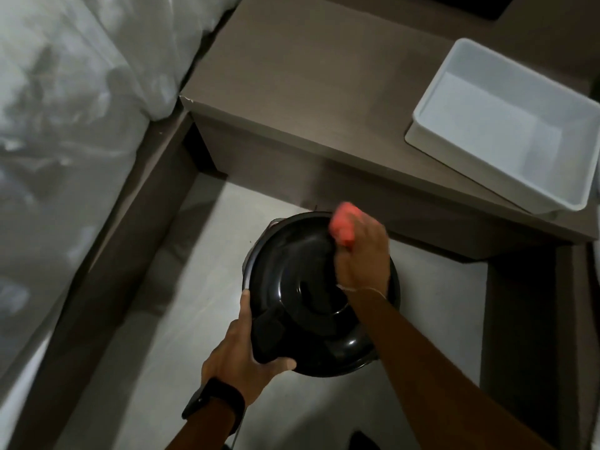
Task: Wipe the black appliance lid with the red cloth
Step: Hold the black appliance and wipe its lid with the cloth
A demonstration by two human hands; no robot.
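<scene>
The left hand [240, 355] grips the glossy, likely slippery black appliance lid [311, 287] by its near rim. The right hand [362, 254] has its fingers closed on the soft red cloth [344, 224], pressing it at the far edge.

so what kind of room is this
Most likely a bedroom, perhaps a hotel room: rumpled white bedding on a bed at the left, and a low brown bedside unit holding a white plastic tub. The black appliance lid is over the pale floor.

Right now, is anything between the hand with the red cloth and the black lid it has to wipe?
Nothing visible. The right hand grips the red cloth over the far edge of the black lid. The left hand holds the lid's near-left rim, away from the cloth.
</scene>
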